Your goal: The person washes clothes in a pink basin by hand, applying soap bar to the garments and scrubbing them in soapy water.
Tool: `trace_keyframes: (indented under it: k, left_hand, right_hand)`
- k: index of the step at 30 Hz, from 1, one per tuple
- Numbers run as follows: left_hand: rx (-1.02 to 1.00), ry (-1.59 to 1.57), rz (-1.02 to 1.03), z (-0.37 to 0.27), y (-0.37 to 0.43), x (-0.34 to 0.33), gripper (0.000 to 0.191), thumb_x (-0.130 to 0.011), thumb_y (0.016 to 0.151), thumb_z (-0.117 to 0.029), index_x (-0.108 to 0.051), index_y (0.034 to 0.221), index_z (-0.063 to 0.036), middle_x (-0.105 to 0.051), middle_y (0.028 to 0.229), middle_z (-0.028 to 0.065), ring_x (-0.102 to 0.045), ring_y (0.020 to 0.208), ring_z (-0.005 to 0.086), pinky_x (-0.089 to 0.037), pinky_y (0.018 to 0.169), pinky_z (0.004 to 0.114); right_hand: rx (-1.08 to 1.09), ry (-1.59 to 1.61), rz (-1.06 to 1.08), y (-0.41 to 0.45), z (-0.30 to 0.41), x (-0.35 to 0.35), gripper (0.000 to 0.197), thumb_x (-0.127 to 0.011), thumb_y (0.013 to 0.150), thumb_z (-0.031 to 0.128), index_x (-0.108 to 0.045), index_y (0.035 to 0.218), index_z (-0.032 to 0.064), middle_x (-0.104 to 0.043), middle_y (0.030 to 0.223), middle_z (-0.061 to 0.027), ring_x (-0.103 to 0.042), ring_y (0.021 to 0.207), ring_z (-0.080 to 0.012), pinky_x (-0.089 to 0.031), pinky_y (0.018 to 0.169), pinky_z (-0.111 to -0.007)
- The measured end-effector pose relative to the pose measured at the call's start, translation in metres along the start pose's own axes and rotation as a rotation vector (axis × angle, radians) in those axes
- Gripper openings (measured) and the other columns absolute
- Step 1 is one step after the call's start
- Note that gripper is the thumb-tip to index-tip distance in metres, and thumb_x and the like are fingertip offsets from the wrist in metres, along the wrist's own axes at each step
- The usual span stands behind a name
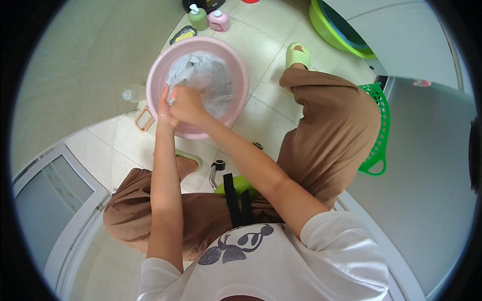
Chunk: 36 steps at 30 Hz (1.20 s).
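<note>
A pink plastic basin (241, 75) stands on the tiled floor and holds white cloth (220, 79) in cloudy water. My left hand (165, 111) is at the basin's near left side, its fingers against a raised part of the cloth. Close beside it, on the right, my right hand (186, 105) is curled with fingers bent around a bit of the cloth. The hands are together above the near left part of the basin. Part of the cloth lies under the water, and the right hand hides some of it.
Behind the basin are a green pump bottle (198, 19), a pink bottle (219, 21) and a dark soap dish (183, 35). A clear bottle (133, 95) and a peach-rimmed dish (144, 119) lie left. Green basins (327, 34) and a green plastic basket (382, 128) are right.
</note>
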<state>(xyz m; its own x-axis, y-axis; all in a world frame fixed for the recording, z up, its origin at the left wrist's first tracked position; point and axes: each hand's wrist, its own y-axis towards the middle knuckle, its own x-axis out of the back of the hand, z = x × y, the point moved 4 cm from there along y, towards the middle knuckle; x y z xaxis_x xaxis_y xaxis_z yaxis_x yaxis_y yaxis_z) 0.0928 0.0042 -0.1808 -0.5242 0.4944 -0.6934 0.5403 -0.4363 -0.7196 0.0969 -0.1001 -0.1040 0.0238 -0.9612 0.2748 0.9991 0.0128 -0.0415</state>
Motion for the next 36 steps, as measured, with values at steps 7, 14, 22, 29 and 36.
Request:
trace_keyframes:
  k: [7,14,22,29,36]
  left_hand:
    - [-0.321,0.099,-0.170,0.003,-0.029,-0.004,0.063,-0.050,0.092,-0.044,-0.038,0.140,-0.0047,-0.049,0.136,0.0160,-0.050,0.122,0.0331,-0.045,0.095,0.055]
    - [-0.460,0.112,-0.281,-0.001,-0.019,-0.019,0.059,-0.047,0.093,-0.042,-0.039,0.139,-0.0059,-0.049,0.136,0.0133,-0.052,0.121,0.0314,-0.049,0.095,0.050]
    - [-0.577,0.014,-0.187,0.029,-0.023,-0.024,0.054,-0.028,0.098,-0.036,-0.039,0.138,-0.0016,-0.047,0.138,0.0187,-0.049,0.123,0.0375,-0.043,0.100,0.053]
    - [-0.432,-0.065,0.448,0.049,-0.019,0.021,0.057,-0.033,0.097,-0.042,-0.038,0.139,-0.0039,-0.046,0.139,0.0179,-0.048,0.124,0.0365,-0.041,0.104,0.049]
    - [-0.055,0.170,-0.136,0.041,-0.011,0.042,0.050,-0.050,0.094,-0.032,-0.047,0.132,-0.0003,-0.056,0.128,0.0161,-0.056,0.114,0.0323,-0.049,0.093,0.051]
  right_hand:
    - [0.059,0.316,-0.019,-0.026,0.110,0.025,0.008,-0.057,0.064,0.000,-0.057,0.071,0.0002,-0.059,0.070,-0.0194,-0.060,0.066,-0.0286,-0.046,0.061,-0.037]
    - [0.056,0.838,-0.102,0.032,0.083,0.120,0.019,-0.061,0.066,0.005,-0.058,0.084,0.0002,-0.059,0.077,-0.0055,-0.055,0.070,-0.0155,-0.045,0.063,-0.032]
    - [-0.438,1.013,-0.161,0.041,-0.115,0.077,0.038,-0.065,0.084,0.031,-0.059,0.110,0.0046,-0.064,0.101,-0.0059,-0.061,0.089,-0.0193,-0.048,0.078,-0.028]
    - [-0.876,1.661,0.137,-0.004,-0.108,0.010,0.059,-0.063,0.084,0.055,-0.058,0.119,0.0078,-0.065,0.113,-0.0092,-0.062,0.103,-0.0233,-0.050,0.090,-0.035]
    - [-0.908,1.257,0.572,0.052,-0.128,0.009,0.046,-0.068,0.084,0.041,-0.062,0.113,0.0056,-0.067,0.106,-0.0123,-0.067,0.092,-0.0245,-0.056,0.080,-0.038]
